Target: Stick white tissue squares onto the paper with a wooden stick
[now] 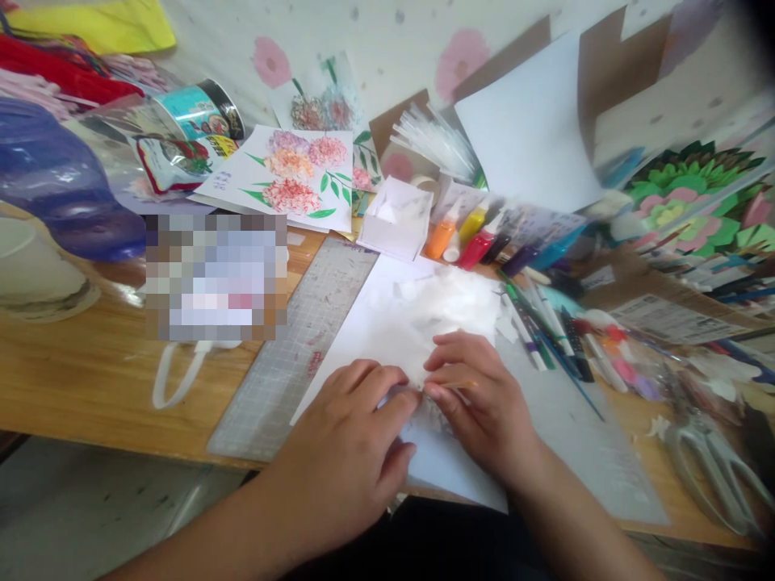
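A white sheet of paper point(357, 347) lies on a grey cutting mat point(272, 379). My left hand point(357, 420) rests over the sheet, fingers stretched and slightly bent, thumb apart. Its index fingertip meets the fingertips of my right hand point(484, 395), which pinches a thin tan stick-like piece point(463, 385); blur hides what exactly it is. Under the hands, greyish marks show on the paper, partly covered by the fingers. Just beyond them sits a crumpled heap of white tissue-like material point(457, 294).
Paint bottles point(476, 242) and a small white box point(396, 214) stand behind the sheet. Pens and brushes point(545, 327) lie to the right, near grey-handled scissors point(708, 460). Flower pictures point(296, 181) lean at the back. A cup point(42, 274) stands far left.
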`<state>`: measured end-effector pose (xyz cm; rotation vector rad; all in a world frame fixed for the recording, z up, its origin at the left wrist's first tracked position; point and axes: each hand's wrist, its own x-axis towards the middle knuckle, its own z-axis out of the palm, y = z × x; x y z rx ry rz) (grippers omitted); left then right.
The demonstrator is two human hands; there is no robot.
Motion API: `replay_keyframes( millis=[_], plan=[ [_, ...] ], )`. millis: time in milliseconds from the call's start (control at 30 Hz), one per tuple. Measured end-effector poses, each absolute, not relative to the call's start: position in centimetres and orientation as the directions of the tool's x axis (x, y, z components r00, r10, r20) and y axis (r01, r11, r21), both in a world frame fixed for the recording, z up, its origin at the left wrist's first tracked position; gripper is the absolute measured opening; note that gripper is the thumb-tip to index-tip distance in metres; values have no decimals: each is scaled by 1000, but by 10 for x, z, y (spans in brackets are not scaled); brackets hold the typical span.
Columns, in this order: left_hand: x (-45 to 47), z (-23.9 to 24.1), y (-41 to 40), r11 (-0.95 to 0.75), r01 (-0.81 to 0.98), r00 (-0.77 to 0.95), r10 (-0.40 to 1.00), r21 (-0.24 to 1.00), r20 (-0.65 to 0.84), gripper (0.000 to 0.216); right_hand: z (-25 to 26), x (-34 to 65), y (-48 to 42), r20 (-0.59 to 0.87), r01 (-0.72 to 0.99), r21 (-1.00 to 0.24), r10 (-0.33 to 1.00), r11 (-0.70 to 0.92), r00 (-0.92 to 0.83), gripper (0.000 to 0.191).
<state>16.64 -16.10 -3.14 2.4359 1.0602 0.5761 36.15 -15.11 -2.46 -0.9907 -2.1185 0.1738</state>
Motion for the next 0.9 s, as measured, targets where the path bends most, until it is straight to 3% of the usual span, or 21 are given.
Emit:
replay_keyframes(
  millis=[133,200,300,400,500,700,900],
  plan=[
    [166,-31,-162,-627,589,616,757,510,219,30,-27,364,-151,588,604,-434,718,669,-372,6],
    [166,-31,-162,-626,593,613,759,507,220,30,-28,368,-153,576,563,-547,766,620,-285,7],
    [165,-30,-163,-633,589,624,751,503,215,31,-31,375,-157,518,367,-793,855,486,-13,13],
    [165,-29,-164,-642,590,628,746,490,222,32,-32,376,-157,395,195,-909,912,369,115,14],
    [166,-29,-164,-648,596,627,745,474,230,34,-28,371,-155,363,248,-905,931,346,24,12],
    [166,-28,-165,-667,593,643,729,451,235,41,-22,365,-155,544,373,-772,839,514,-31,13],
    [168,-27,-164,-685,592,673,710,424,207,47,-19,369,-162,510,132,-855,859,502,42,14]
  ],
)
